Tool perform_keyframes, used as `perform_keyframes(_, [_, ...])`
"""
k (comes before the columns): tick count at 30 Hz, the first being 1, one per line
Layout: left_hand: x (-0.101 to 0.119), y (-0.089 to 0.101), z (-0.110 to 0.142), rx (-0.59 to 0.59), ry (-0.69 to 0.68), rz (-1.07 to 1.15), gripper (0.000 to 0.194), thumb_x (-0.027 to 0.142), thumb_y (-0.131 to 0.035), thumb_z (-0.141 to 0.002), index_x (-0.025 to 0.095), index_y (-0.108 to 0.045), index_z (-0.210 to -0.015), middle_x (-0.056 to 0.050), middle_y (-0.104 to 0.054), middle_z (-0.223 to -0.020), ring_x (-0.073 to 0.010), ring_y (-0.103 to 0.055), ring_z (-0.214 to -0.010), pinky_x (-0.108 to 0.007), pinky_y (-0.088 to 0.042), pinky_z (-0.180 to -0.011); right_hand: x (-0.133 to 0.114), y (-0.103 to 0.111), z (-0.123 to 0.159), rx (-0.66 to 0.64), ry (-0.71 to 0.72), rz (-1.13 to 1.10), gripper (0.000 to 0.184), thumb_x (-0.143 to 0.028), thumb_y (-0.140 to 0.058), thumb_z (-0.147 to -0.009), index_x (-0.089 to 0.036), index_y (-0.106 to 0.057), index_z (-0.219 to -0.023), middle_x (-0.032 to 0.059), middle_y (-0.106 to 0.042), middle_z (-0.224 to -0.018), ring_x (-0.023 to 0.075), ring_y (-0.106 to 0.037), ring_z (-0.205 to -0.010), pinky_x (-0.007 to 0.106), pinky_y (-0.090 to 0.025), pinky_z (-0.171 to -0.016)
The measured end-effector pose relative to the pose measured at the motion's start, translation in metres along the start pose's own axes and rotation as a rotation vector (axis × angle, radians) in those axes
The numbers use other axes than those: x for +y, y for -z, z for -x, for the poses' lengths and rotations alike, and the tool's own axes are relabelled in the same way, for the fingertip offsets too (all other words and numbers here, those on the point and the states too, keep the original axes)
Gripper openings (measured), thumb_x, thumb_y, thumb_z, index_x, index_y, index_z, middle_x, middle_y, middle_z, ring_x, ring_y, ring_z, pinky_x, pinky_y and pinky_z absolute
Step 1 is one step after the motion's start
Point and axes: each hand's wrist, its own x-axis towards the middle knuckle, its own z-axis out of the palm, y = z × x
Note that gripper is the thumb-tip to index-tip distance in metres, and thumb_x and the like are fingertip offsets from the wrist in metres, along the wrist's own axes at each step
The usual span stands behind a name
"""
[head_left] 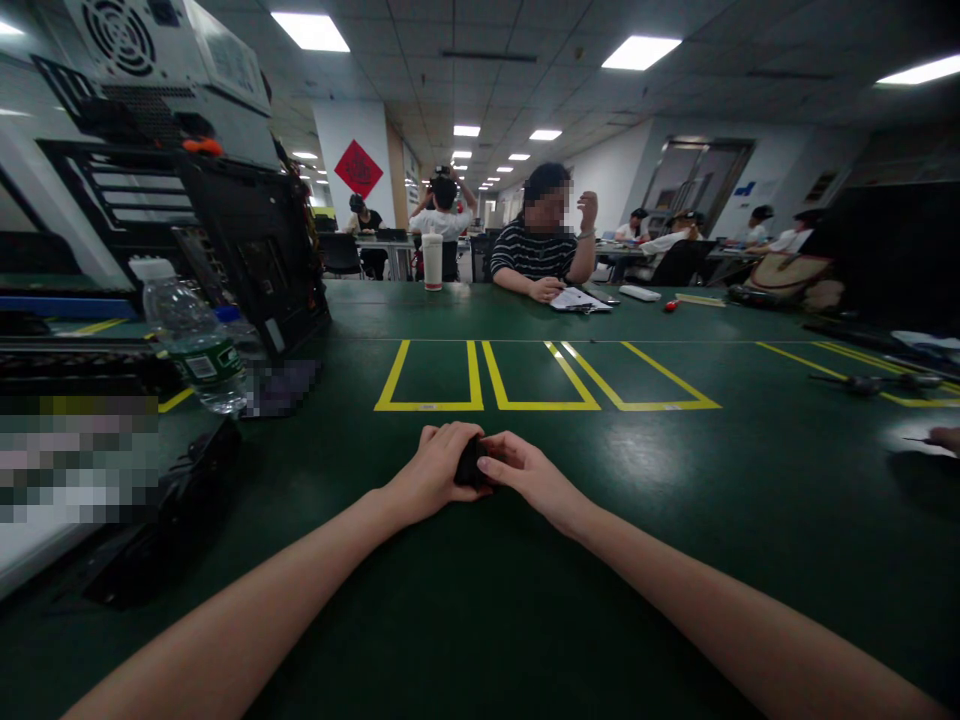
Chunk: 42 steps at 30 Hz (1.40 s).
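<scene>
A small black object [470, 464] is between my two hands, low over the green table [480, 570]; its kind I cannot make out. My left hand [442, 462] wraps round its left side, thumb below and fingers over the top. From the right, my right hand [519, 467] pinches at the object with thumb and fingers. Much of the black object is hidden by the fingers. Just beyond the hands, yellow tape outlines [429, 407] mark the table top.
At left stand a water bottle [196, 345], black computer case parts [255, 240] and a power supply [172, 50]. A person [541, 235] sits across the table beside a clipboard [581, 299]; a white cup [433, 262] stands nearby. Another person's hand [946, 438] shows at the right edge.
</scene>
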Motion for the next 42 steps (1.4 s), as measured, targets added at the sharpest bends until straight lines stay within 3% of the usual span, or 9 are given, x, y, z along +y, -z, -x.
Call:
perform_keyframes(5, [0.001,0.002,0.0,-0.033,-0.009,0.011,0.048,0.026,-0.064,-0.067,0.021,-0.037,-0.106,-0.005,-0.049,-0.104,-0.022,-0.047,-0.095,-0.035,-0.032,-0.08,-0.005,0.0,0.003,-0.048,0.047,-0.043,0.031,-0.027,-0.062,-0.067,-0.023,-0.045,-0.093,0.0004,-0.051,-0.097,0.0174,-0.05,-0.095,0.036,-0.044,-0.081])
perform_keyframes(10, [0.0,0.002,0.001,-0.009,-0.013,0.015,0.052,0.027,-0.066,-0.065,0.021,-0.036,-0.107,-0.004,-0.048,-0.105,-0.022,-0.046,-0.096,-0.035,-0.031,-0.081,-0.005,-0.001,0.004,0.0,0.041,-0.028,0.021,-0.035,-0.051,-0.075,-0.023,-0.047,-0.092,0.0008,-0.051,-0.094,0.0171,-0.051,-0.093,0.037,-0.043,-0.081])
perform_keyframes(17, [-0.002,-0.001,0.0,-0.005,-0.015,0.013,0.054,0.027,-0.067,-0.064,0.021,-0.036,-0.108,-0.004,-0.048,-0.106,-0.0217,-0.046,-0.097,-0.035,-0.031,-0.082,0.0,-0.001,0.0,0.037,-0.007,-0.001,0.031,-0.036,-0.054,-0.072,-0.021,-0.046,-0.099,0.0039,-0.052,-0.101,0.0184,-0.05,-0.096,0.038,-0.042,-0.082])
perform_keyframes(25, [0.002,0.004,0.0,-0.033,-0.01,0.009,0.049,0.028,-0.064,-0.067,0.021,-0.037,-0.107,-0.005,-0.049,-0.103,-0.022,-0.046,-0.095,-0.035,-0.031,-0.081,-0.001,-0.001,0.002,-0.014,0.07,-0.054,0.028,-0.03,-0.06,-0.069,-0.023,-0.047,-0.092,0.0008,-0.052,-0.096,0.0172,-0.051,-0.094,0.036,-0.041,-0.083])
perform_keyframes(29, [0.005,0.009,0.001,-0.053,-0.021,0.032,0.049,0.029,-0.062,-0.069,0.021,-0.035,-0.11,-0.005,-0.047,-0.107,-0.0218,-0.045,-0.098,-0.035,-0.031,-0.082,-0.003,-0.002,0.003,0.014,0.051,-0.038,0.023,-0.036,-0.052,-0.074,-0.023,-0.047,-0.093,0.001,-0.052,-0.093,0.0172,-0.051,-0.093,0.036,-0.042,-0.081])
perform_keyframes(34, [-0.001,0.001,0.0,-0.004,-0.014,0.02,0.053,0.026,-0.066,-0.065,0.021,-0.036,-0.109,-0.004,-0.048,-0.106,-0.0217,-0.045,-0.098,-0.035,-0.031,-0.083,-0.001,-0.001,0.001,0.043,-0.008,-0.009,0.03,-0.036,-0.053,-0.073,-0.021,-0.046,-0.098,0.0034,-0.052,-0.099,0.0184,-0.05,-0.095,0.037,-0.042,-0.081])
perform_keyframes(42, [0.001,0.004,0.0,-0.03,-0.013,0.029,0.049,0.027,-0.064,-0.067,0.021,-0.037,-0.106,-0.005,-0.049,-0.105,-0.0219,-0.046,-0.096,-0.036,-0.031,-0.081,-0.002,0.001,0.002,-0.031,0.048,-0.057,0.03,-0.03,-0.061,-0.067,-0.023,-0.047,-0.093,0.0011,-0.052,-0.098,0.0177,-0.051,-0.095,0.037,-0.042,-0.083])
